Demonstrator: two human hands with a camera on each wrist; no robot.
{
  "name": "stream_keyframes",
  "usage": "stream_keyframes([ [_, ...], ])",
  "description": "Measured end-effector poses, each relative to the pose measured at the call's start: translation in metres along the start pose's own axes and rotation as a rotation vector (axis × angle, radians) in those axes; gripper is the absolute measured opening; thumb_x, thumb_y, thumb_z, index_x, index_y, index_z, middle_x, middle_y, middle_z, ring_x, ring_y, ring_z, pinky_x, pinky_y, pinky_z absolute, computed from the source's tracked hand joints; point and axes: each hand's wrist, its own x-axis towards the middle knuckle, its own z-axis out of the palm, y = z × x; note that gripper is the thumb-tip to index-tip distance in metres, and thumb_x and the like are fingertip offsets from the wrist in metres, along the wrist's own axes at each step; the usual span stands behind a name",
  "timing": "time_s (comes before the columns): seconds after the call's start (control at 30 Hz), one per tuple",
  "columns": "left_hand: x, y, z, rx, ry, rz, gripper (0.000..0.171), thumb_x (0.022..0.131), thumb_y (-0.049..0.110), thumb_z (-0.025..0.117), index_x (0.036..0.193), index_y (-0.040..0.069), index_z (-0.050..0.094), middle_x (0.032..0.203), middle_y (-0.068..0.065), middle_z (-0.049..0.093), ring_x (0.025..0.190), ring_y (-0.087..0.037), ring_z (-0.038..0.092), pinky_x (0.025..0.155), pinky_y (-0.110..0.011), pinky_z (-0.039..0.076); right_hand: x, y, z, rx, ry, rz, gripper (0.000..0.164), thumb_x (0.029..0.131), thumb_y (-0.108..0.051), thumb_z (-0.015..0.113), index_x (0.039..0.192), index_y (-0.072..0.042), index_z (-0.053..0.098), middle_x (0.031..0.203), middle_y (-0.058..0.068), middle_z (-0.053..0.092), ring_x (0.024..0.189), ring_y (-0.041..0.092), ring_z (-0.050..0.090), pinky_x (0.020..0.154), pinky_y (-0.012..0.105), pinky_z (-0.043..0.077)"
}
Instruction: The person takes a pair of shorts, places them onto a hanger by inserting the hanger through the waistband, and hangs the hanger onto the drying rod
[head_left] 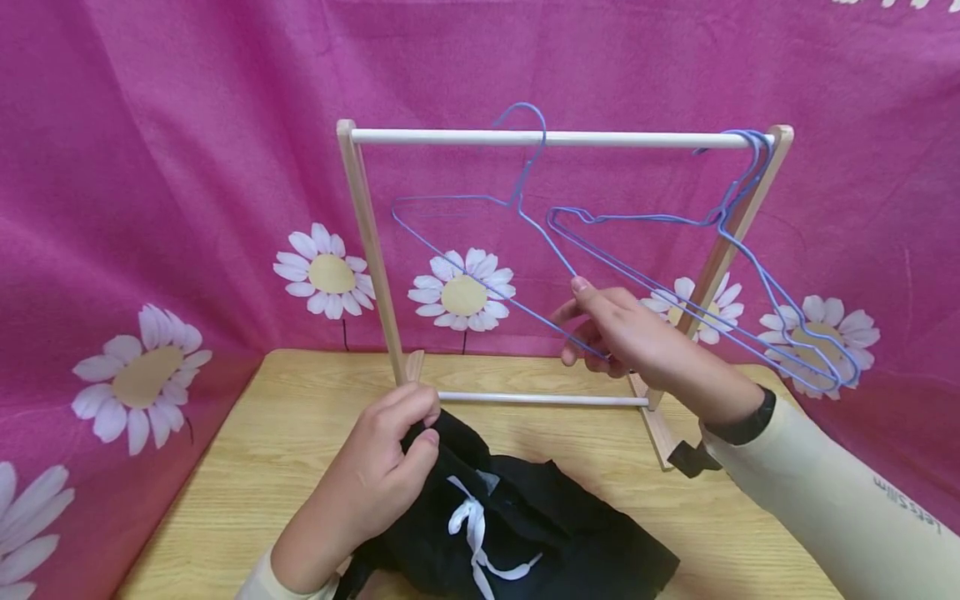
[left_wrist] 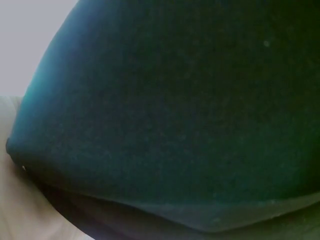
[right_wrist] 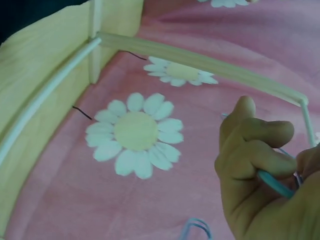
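In the head view a blue wire hanger (head_left: 450, 248) has its hook over the rack's white top rail. My right hand (head_left: 622, 329) grips that hanger by its right end; in the right wrist view the fingers (right_wrist: 257, 155) curl round the wire. Low in the head view my left hand (head_left: 382, 467) pinches the upper edge of a black cloth garment (head_left: 570, 533), perhaps drawstring shorts, with a white cord (head_left: 474, 525) tied in a bow. Most of the garment lies in folds on the table. Dark cloth (left_wrist: 170, 110) fills nearly all of the left wrist view.
The wooden rack (head_left: 367, 242) stands at the back of the table (head_left: 247, 467), with a white lower rail (head_left: 540, 400). Several blue hangers (head_left: 750, 196) hang bunched at its right end, near my right forearm. A pink flowered cloth (head_left: 187, 167) rises behind and beside the table.
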Motion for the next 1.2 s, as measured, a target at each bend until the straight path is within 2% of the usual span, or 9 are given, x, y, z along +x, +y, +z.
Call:
stream_keyframes([
  [0.23, 0.001, -0.001, -0.001, -0.005, -0.001, -0.011, 0.027, 0.097, 0.003, 0.062, 0.086, 0.026, 0.053, 0.088, 0.008, 0.051, 0.08, -0.014, 0.056, 0.071, -0.029, 0.056, -0.025, -0.003, -0.009, 0.03, 0.081, -0.023, 0.079, 0.116, -0.061, 0.025, 0.143, 0.005, 0.059, 0.083, 0.006, 0.076, 0.06, 0.012, 0.055, 0.049, 0.025, 0.044],
  [0.37, 0.001, -0.003, -0.003, -0.002, 0.015, -0.011, 0.026, 0.097, 0.003, 0.062, 0.087, 0.025, 0.054, 0.089, 0.008, 0.053, 0.084, -0.013, 0.058, 0.073, -0.03, 0.057, -0.048, 0.013, -0.005, 0.077, 0.138, -0.02, 0.082, 0.115, -0.063, 0.025, 0.142, 0.006, 0.06, 0.084, 0.006, 0.076, 0.061, 0.014, 0.057, 0.05, 0.026, 0.047],
  [0.5, 0.002, -0.005, -0.006, 0.0, 0.05, -0.009, 0.025, 0.097, 0.002, 0.062, 0.088, 0.024, 0.055, 0.091, 0.007, 0.055, 0.089, -0.013, 0.06, 0.077, -0.032, 0.058, -0.072, 0.04, 0.005, 0.134, 0.166, -0.08, 0.078, 0.116, -0.059, 0.018, 0.131, -0.005, 0.072, 0.082, 0.008, 0.076, 0.054, 0.018, 0.053, 0.044, 0.028, 0.043],
  [0.63, 0.003, -0.008, -0.009, 0.011, 0.075, -0.015, 0.022, 0.096, 0.001, 0.06, 0.09, 0.021, 0.056, 0.091, 0.006, 0.054, 0.092, -0.013, 0.059, 0.078, -0.032, 0.057, -0.091, 0.076, 0.015, 0.222, 0.064, -0.219, 0.077, 0.119, -0.048, 0.008, 0.128, -0.016, 0.078, 0.084, 0.006, 0.077, 0.049, 0.027, 0.046, 0.038, 0.035, 0.033],
  [0.73, 0.004, -0.011, -0.011, 0.015, 0.096, -0.017, 0.021, 0.096, 0.0, 0.06, 0.092, 0.02, 0.057, 0.089, 0.006, 0.053, 0.091, -0.014, 0.058, 0.076, -0.032, 0.055, -0.101, 0.101, 0.02, 0.267, -0.039, -0.288, 0.079, 0.119, -0.041, 0.003, 0.134, -0.014, 0.076, 0.089, 0.004, 0.078, 0.05, 0.032, 0.046, 0.039, 0.034, 0.035],
  [0.83, 0.005, -0.013, -0.013, 0.019, 0.133, -0.001, 0.02, 0.096, -0.002, 0.058, 0.092, 0.018, 0.058, 0.088, 0.005, 0.052, 0.089, -0.014, 0.057, 0.074, -0.031, 0.053, -0.111, 0.121, 0.021, 0.262, -0.102, -0.298, 0.08, 0.118, -0.038, 0.0, 0.137, -0.011, 0.072, 0.092, 0.003, 0.078, 0.052, 0.032, 0.047, 0.044, 0.031, 0.04],
  [0.93, 0.006, -0.015, -0.015, 0.027, 0.177, 0.011, 0.02, 0.095, -0.003, 0.057, 0.092, 0.017, 0.058, 0.085, 0.005, 0.049, 0.081, -0.014, 0.054, 0.069, -0.03, 0.05, -0.12, 0.136, 0.022, 0.263, -0.151, -0.322, 0.078, 0.118, -0.032, -0.002, 0.14, -0.005, 0.068, 0.095, 0.008, 0.077, 0.054, 0.033, 0.047, 0.048, 0.033, 0.042],
  [1.1, 0.007, -0.019, -0.021, 0.048, 0.246, 0.019, 0.018, 0.093, -0.005, 0.056, 0.093, 0.013, 0.058, 0.085, 0.005, 0.049, 0.081, -0.015, 0.054, 0.072, -0.03, 0.049, -0.132, 0.155, 0.028, 0.315, -0.248, -0.363, 0.074, 0.118, -0.024, -0.001, 0.144, 0.002, 0.063, 0.1, 0.015, 0.075, 0.056, 0.034, 0.047, 0.05, 0.034, 0.044],
  [1.2, 0.007, -0.021, -0.024, 0.059, 0.268, 0.016, 0.016, 0.093, -0.005, 0.057, 0.095, 0.011, 0.059, 0.087, 0.004, 0.05, 0.085, -0.015, 0.055, 0.076, -0.03, 0.049, -0.135, 0.162, 0.032, 0.309, -0.289, -0.307, 0.076, 0.118, -0.027, -0.001, 0.143, 0.002, 0.065, 0.1, 0.014, 0.075, 0.058, 0.032, 0.052, 0.049, 0.032, 0.045],
])
